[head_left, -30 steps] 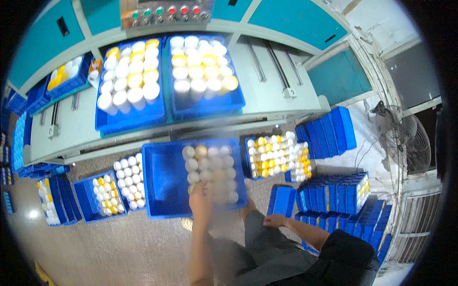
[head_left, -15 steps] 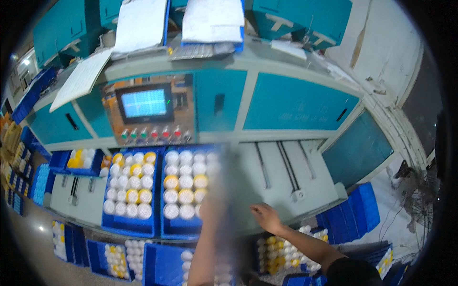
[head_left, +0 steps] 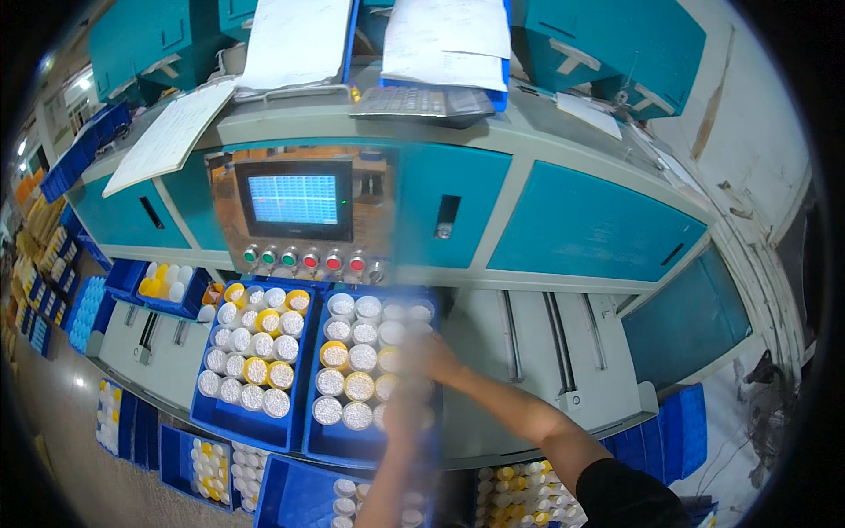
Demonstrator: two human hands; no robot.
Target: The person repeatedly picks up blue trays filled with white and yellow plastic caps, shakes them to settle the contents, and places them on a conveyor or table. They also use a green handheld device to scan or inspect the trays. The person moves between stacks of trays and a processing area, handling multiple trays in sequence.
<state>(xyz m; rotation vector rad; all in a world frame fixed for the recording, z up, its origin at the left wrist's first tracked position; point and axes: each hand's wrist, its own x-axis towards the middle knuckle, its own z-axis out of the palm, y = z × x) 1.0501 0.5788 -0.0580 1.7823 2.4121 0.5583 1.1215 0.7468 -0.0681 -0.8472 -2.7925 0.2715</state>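
Two blue trays stand side by side on the machine's bench, the left tray (head_left: 238,422) and the right tray (head_left: 352,444). Both hold rows of white and yellow round cups (head_left: 359,387) filled with pale granules. My left hand (head_left: 407,418) is at the near right part of the right tray. Farther back, my right hand (head_left: 433,356) reaches over that tray's right side. A blurry vertical smear covers the fingers of both hands and the tray's right edge, so what they grip, if anything, is hidden.
Behind the trays rises a teal machine with a lit screen (head_left: 295,201) and coloured buttons (head_left: 310,261). A calculator (head_left: 427,101) and papers (head_left: 447,40) lie on top. Slotted rails (head_left: 556,343) run along the bench at right. Below stand more blue crates (head_left: 295,493) with cups.
My right hand has moved left and away from me, from the bare bench to the right tray. My left hand sits slightly lower in view. The view has shifted too.
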